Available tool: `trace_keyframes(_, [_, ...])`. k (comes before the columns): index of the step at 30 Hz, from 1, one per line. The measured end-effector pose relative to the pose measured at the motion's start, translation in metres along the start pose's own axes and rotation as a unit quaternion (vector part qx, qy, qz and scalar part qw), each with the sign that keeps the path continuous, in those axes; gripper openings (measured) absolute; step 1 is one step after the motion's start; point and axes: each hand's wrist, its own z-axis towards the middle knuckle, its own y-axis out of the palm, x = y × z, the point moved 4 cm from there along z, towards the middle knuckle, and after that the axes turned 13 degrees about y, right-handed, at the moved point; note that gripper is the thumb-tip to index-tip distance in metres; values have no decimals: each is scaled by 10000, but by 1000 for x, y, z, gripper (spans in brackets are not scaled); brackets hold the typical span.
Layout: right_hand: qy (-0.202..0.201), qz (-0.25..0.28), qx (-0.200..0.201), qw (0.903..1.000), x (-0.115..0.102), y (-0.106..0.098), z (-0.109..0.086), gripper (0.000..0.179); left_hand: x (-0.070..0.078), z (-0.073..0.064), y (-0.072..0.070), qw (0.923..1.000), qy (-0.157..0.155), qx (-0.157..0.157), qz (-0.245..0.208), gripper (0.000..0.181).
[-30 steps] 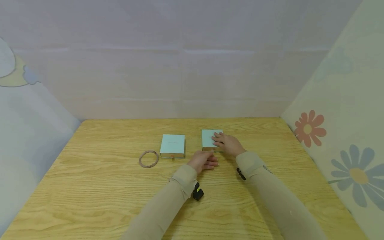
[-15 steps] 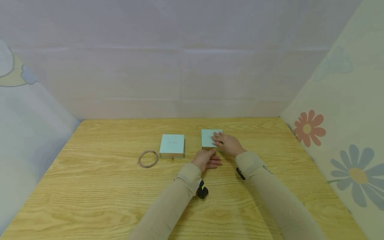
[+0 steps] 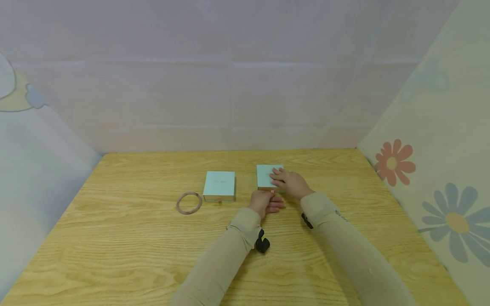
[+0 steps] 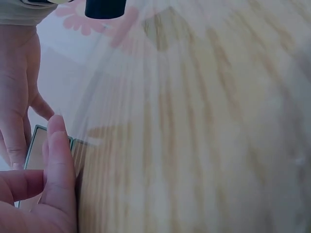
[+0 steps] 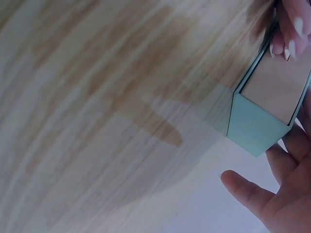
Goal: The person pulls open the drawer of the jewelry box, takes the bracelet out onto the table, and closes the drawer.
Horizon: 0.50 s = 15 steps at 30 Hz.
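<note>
A makeshift booth, its wood-grain table (image 3: 115, 246) enclosed by a creased, pale backdrop (image 3: 229, 93) and side sheets (image 3: 428, 127), one printed with a red flower (image 3: 391, 163) and a blue flower (image 3: 457, 224).

Head camera: above the near side, facing far and down across the bench (image 3: 134, 246); most distant.
Left wrist camera: low, close, facing right towards the red flower (image 3: 395, 162).
Right wrist camera: close to the right drawer box (image 3: 264, 176), facing far.
Wrist views share: that box's front, left hand (image 3: 263, 202), right hand (image 3: 292, 185).
</note>
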Motion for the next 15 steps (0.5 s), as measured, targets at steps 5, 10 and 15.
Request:
trace_keyframes(5, [-5,-32,8,10000,0,1,1,42,1,-1,-1,9998,80,164,-93,33])
trace_keyframes(10, [64,-66,-27,10000,0,1,2,43,-1,0,-2,9995,122,254,-108,32])
trace_keyframes(15, [95,-124,-29,9999,0,1,1,43,-2,0,-1,9996,135,239,-95,32])
